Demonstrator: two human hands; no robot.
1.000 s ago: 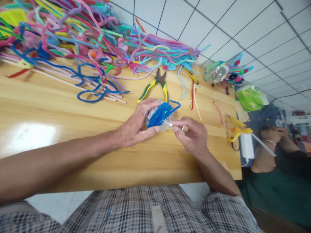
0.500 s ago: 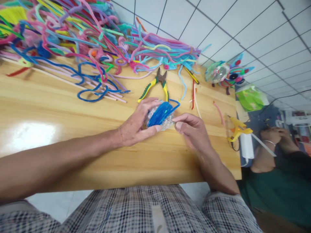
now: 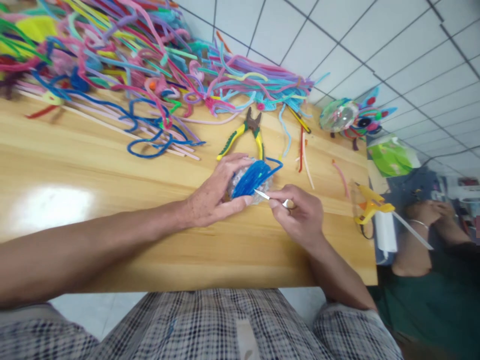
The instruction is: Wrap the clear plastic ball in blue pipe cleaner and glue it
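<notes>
My left hand (image 3: 215,197) curls around a clear, rounded plastic piece (image 3: 267,186), steadying it on the table. Blue pipe cleaner (image 3: 250,177) lies in tight rows across the plastic, and a loose loop sticks out at its right. In my right hand (image 3: 298,212) is a small pair of silver scissors (image 3: 262,194), gripped between thumb and fingers. Their pointed tip touches or nearly touches the lower edge of the blue rows. Just beyond the plastic piece lie yellow-and-green cutting pliers (image 3: 252,122) with spread handles.
Colourful pipe cleaners (image 3: 150,60) heap along the table's far left side. A yellow glue gun (image 3: 371,204) rests at the right edge, near a decorated clear-bodied figure (image 3: 339,115) and a green packet (image 3: 392,155). Another person's hands (image 3: 425,215) are at the far right.
The scissors have turned in my right hand, so their bright blade now shows against the blue rows. My left hand keeps its hold. The whole view has shifted slightly.
</notes>
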